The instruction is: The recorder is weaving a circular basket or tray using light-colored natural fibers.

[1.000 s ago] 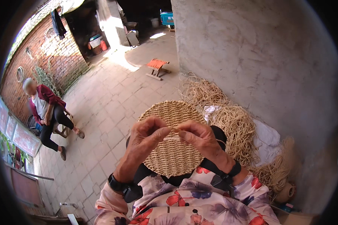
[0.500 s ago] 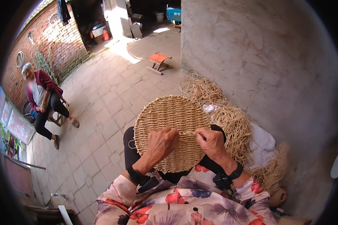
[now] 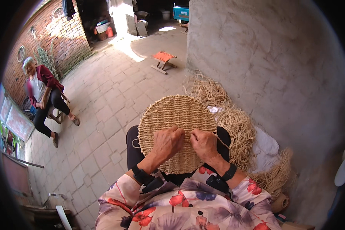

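A round, tightly woven straw-coloured mat or basket base (image 3: pixel 176 111) lies across my lap. Over its middle, my left hand (image 3: pixel 168 141) is closed, its fingers pinched on straw cord. My right hand (image 3: pixel 204 145), also closed on the cord, is a short gap to the right of it, knuckles facing up. A length of cord (image 3: pixel 223 142) trails off past the right rim toward my knee. At the left rim a small loop of cord (image 3: pixel 135 144) sticks out. The fingertips and the cord between them are mostly hidden by my hands.
Large heaps of loose straw cord (image 3: pixel 239 128) lie along the grey wall (image 3: pixel 264 57), with white cloth (image 3: pixel 265 149) among them. A folding stool (image 3: pixel 164 57) with an orange seat stands ahead on the paving. A person (image 3: pixel 46 92) sits at left by the brick wall.
My right hand has moved left, close to my left hand. The short stretch of cord that showed between them is now hidden, and cord shows trailing at the right.
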A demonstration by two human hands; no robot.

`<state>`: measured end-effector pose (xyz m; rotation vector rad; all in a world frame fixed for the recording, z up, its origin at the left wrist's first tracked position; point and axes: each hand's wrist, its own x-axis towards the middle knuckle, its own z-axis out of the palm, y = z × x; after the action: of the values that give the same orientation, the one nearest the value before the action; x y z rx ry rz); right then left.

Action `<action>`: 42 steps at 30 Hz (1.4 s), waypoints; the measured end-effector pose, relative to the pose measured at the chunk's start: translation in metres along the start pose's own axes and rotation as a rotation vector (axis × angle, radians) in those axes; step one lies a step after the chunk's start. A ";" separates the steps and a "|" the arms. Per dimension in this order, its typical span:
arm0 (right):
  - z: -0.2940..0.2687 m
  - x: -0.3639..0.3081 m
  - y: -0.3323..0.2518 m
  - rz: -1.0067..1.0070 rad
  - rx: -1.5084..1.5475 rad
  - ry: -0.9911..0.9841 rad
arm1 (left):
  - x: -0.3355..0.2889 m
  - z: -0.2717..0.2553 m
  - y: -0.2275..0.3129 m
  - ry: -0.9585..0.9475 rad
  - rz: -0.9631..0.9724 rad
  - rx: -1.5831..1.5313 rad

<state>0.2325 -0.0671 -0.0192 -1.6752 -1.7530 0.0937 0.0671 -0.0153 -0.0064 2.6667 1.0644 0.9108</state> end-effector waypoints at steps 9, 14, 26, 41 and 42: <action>-0.009 0.014 -0.021 0.465 0.548 -0.324 | -0.005 0.001 -0.013 0.054 -0.005 -0.002; 0.020 0.005 0.019 0.077 0.203 -0.123 | -0.006 0.030 -0.024 0.140 0.093 -0.026; 0.024 0.010 0.033 0.286 0.506 -0.266 | -0.022 0.040 -0.023 0.096 0.090 -0.120; 0.031 0.011 0.052 0.812 1.255 -0.424 | -0.006 0.039 -0.030 0.088 0.165 -0.138; 0.020 0.012 0.034 0.804 1.256 -0.425 | -0.004 0.043 -0.033 0.110 0.173 -0.169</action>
<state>0.2524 -0.0430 -0.0465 -1.2281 -0.7220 1.6162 0.0701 0.0112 -0.0539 2.6241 0.7461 1.1364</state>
